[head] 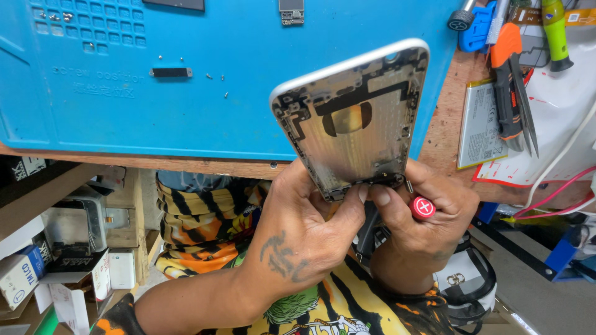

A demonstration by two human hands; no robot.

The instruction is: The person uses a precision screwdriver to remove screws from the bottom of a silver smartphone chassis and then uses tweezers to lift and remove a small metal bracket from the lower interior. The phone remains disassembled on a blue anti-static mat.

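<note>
A blue mat point(186, 93) covers the far surface. Near it, my left hand point(298, 236) has its fingers clamped on an open phone shell point(354, 118); my right hand point(422, 217) pinches a red-capped screwdriver point(422, 207) at its lower edge. I judge a slip could gouge the shell.

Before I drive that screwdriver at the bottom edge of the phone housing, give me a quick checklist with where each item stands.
1. Housing gripped firmly: ok, left hand pinches its lower edge.
2. Screwdriver in hand: ok, right hand holds it.
3. Tip seated in a screw: cannot tell, fingers hide it.
4. Housing interior facing the camera: ok.
5. Loose screws kept on the blue mat: ok.
6. Tweezers at hand: ok, right of the mat.
</note>
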